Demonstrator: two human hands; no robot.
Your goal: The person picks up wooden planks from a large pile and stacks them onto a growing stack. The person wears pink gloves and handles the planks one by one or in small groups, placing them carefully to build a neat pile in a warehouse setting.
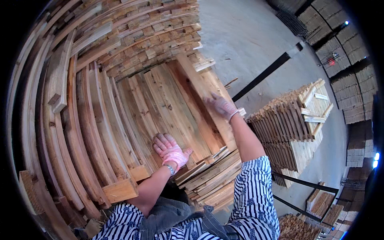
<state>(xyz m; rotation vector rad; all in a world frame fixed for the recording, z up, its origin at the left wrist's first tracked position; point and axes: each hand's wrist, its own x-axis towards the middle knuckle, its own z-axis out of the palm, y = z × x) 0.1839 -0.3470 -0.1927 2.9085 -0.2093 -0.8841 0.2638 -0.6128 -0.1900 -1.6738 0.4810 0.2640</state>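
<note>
Both my hands wear thin pinkish-white work gloves. My left hand (172,151) lies flat with its fingers spread on the wooden boards (166,106) near the close end of the stack. Farther out, my right hand (222,107) rests over a long wooden board (206,92) at the stack's right side, fingers stretched to the left and not wrapped round it. Left of that board runs a darker, reddish-brown strip of wood (188,88). Several boards lie side by side between my two hands.
Bowed rows of timber (76,132) stand close on the left. A tall wall of stacked board ends (160,32) rises at the back. To the right are a black bar (266,72), a separate lumber pile (286,132) and the concrete floor (240,36).
</note>
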